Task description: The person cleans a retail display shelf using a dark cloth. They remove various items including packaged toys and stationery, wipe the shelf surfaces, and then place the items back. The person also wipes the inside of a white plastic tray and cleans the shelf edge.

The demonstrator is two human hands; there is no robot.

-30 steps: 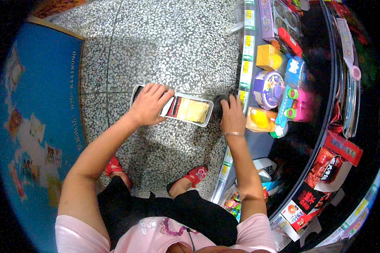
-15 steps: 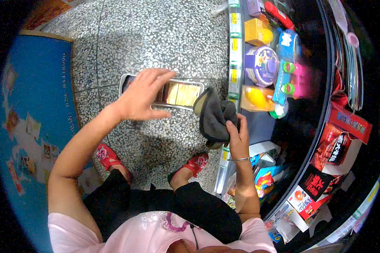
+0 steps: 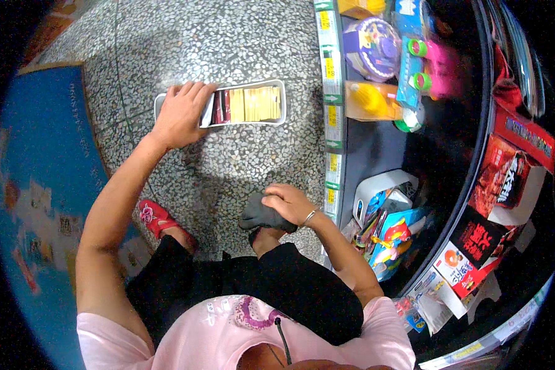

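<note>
A long white tray (image 3: 283, 102) lies on the speckled floor in front of me. Upright yellow packets (image 3: 253, 105) fill its right part, with dark red packets (image 3: 223, 107) beside them. Over the tray's left end, my left hand (image 3: 182, 114) is closed, fingers at the far side and thumb at the near side; it hides what lies under it. My right hand (image 3: 288, 203) clutches a bunched dark grey cloth (image 3: 259, 213) above my right shoe, which the cloth mostly covers.
At the right stands a shelf with a price-label edge (image 3: 332, 117), holding boxed toys (image 3: 373, 49) and a white bin (image 3: 382, 182) of colourful packages. Red snack boxes (image 3: 502, 176) sit farther right. A worn blue panel (image 3: 49, 154) is at the left. My red left shoe (image 3: 157, 217) rests on the floor.
My right hand has carried the cloth from the tray's right end back toward my knees. My left hand has come down from hovering over the tray onto its left end. The view has shifted.
</note>
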